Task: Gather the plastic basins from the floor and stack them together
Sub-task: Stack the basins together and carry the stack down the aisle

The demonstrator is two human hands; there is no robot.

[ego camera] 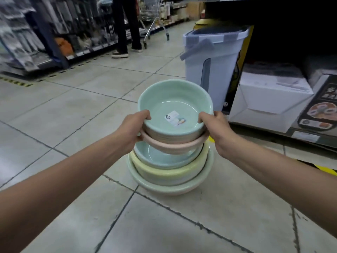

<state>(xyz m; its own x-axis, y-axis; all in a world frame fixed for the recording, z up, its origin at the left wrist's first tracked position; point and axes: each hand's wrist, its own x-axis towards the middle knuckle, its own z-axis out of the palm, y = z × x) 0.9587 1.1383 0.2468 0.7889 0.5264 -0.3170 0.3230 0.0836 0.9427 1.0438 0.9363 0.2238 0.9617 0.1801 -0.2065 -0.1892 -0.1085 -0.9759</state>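
Open tiled floor (73, 110) lies to the left of and in front of the stack, with grey grout lines. On the right the room is tighter: a tall white bin (213, 66) with a grey handle stands just behind the basins, and a low shelf (306, 137) with a white box (269, 95) runs beside them. Far up the aisle stand a person's legs (125, 24) and a metal trolley (155, 24). All the basins are round, smooth, glossy plastic with thick rolled rims. The left hand (135, 128) and right hand (217, 128) grip opposite sides of a nested pair, thumbs hooked over the rim of a mint green basin (175, 105) that sits inside a pink basin (173, 145); a small paper label (176, 118) lies in the green one. This pair is directly over the floor stack: a blue basin (160, 157) in a yellow basin (164, 172) in a pale green basin (164, 187). Whether the pink one touches the blue cannot be told.
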